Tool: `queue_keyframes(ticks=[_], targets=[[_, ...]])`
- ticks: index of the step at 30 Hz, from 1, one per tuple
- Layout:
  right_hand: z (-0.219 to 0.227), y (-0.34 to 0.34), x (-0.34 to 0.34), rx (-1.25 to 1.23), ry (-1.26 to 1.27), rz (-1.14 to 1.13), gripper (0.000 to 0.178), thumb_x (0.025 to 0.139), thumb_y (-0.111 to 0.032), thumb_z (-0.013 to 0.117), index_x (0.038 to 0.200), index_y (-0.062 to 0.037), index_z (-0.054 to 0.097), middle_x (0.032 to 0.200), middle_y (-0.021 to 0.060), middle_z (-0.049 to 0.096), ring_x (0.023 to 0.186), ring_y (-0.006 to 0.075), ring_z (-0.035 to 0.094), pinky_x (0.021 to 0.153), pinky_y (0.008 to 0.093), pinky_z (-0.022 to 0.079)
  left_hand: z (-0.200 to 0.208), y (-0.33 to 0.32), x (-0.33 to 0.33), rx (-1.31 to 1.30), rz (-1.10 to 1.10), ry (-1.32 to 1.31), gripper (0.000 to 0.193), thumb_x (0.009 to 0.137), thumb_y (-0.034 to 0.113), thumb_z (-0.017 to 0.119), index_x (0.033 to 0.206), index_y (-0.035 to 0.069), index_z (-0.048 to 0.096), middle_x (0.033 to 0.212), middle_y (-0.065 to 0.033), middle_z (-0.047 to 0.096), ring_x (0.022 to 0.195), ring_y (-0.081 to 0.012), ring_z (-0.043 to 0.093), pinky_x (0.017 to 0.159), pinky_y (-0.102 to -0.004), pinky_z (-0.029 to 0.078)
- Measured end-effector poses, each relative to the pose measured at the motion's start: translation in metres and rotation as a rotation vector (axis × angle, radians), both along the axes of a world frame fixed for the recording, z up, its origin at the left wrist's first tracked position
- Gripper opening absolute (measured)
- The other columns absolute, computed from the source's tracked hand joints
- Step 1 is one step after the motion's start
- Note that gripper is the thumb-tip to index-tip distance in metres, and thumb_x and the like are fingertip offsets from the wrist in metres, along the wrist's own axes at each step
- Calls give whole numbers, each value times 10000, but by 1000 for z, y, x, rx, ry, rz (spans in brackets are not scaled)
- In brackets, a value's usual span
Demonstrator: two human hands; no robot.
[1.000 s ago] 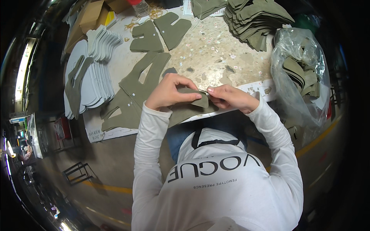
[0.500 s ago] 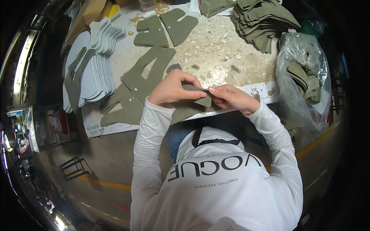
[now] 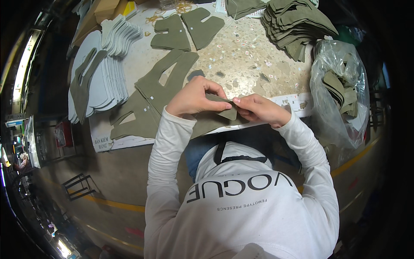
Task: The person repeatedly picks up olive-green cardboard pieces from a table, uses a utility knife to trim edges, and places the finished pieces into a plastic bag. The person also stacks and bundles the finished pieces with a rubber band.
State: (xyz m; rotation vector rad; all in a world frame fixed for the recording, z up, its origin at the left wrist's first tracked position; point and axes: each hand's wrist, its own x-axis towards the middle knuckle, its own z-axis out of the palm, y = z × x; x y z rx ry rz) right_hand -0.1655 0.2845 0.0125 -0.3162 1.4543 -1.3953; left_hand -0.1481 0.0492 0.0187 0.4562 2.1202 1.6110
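Note:
At the table's near edge, my left hand (image 3: 194,97) pinches an olive-green cut fabric piece (image 3: 228,114) between thumb and fingers. My right hand (image 3: 264,110) grips the same piece close beside it, so the two thumb tips nearly meet. A corner of the fabric is folded over and points toward me. Part of the piece is hidden by my hands. Left of them, olive cut pieces with slots (image 3: 152,83) lie flat, overlapping, some with small pale stickers.
Light-grey pieces are stacked (image 3: 105,82) at the left, with an olive slotted piece (image 3: 85,88) on top. More olive pieces (image 3: 171,34) lie farther back. A tall olive pile (image 3: 293,26) stands at the back right, near a clear plastic bag (image 3: 340,93) holding pieces. Cardboard (image 3: 101,13) is at the far left.
My hands hold the same pinch on the fabric with hardly any movement. The view has shifted slightly, and the table's contents appear a little displaced with it.

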Motion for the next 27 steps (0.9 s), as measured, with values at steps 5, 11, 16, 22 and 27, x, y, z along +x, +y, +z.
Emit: queue_keyframes(ticks=[5, 11, 16, 22, 27], targets=[[-1, -1, 1, 14, 4, -6, 501, 1024, -473, 461, 645, -147, 427, 609, -94, 306, 546, 44, 262, 496, 237, 218, 1, 0, 0, 7, -8, 1, 243, 751, 195, 817, 808, -15, 709, 701, -15, 652, 689, -55, 540, 667, -226, 429], [-3, -2, 0, 16, -12, -5, 508, 1022, -476, 464, 633, -151, 431, 603, -96, 312, 539, 43, 259, 493, 237, 211, 0, 0, 0, 14, -9, -4, 245, 751, 194, 816, 807, -18, 708, 700, -17, 655, 684, -55, 544, 661, -222, 430], [-2, -3, 5, 28, 30, -56, 496, 1020, -463, 478, 639, -145, 472, 598, -101, 317, 539, 35, 261, 491, 238, 206, -2, -1, 0, 1, -3, 9, 173, 739, 122, 822, 800, -2, 718, 721, -3, 676, 698, -43, 565, 660, -210, 423], [-4, -6, 11, 45, 55, -126, 503, 1019, -456, 484, 631, -136, 494, 578, -101, 329, 530, 31, 259, 485, 241, 196, -3, 0, -1, -17, -9, 23, 162, 737, 120, 820, 801, 9, 720, 720, -6, 676, 697, -47, 565, 672, -216, 426], [-3, 0, 7, 49, 64, -190, 502, 1020, -447, 484, 629, -132, 486, 573, -93, 338, 528, 39, 277, 484, 237, 212, -2, 0, 0, -2, -15, 20, 245, 756, 202, 813, 776, -11, 694, 670, -6, 632, 673, -53, 534, 659, -222, 428]])
